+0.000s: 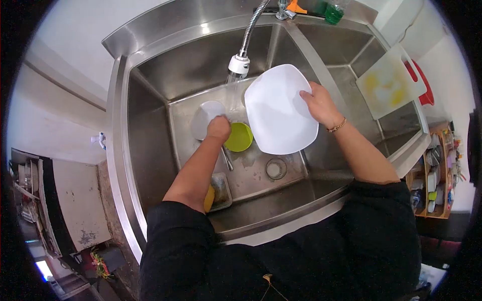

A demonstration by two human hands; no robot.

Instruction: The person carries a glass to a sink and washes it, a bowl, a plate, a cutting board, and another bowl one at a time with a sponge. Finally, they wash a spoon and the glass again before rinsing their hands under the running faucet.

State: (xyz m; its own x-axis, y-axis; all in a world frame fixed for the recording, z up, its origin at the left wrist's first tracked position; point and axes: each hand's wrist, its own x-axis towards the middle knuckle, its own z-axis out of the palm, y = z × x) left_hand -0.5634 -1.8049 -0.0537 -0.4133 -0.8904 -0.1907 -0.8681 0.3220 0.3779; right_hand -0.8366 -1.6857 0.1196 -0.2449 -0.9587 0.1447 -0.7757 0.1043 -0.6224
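Though the left hand's [219, 129] hold is unclear, the right hand [321, 104] grips a squarish white plate [281, 111].

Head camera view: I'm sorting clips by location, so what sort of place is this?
Likely a kitchen, home or commercial I can't tell: a two-basin stainless-steel sink, a white spray head running water on a flexible metal hose, and a rounded-square white plate in the right hand.

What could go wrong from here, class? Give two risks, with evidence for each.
The white square plate might slip, since only the right hand grips it, at one edge; it could then hit the green bowl. Water running from the faucet head could splash if the plate moves under it.
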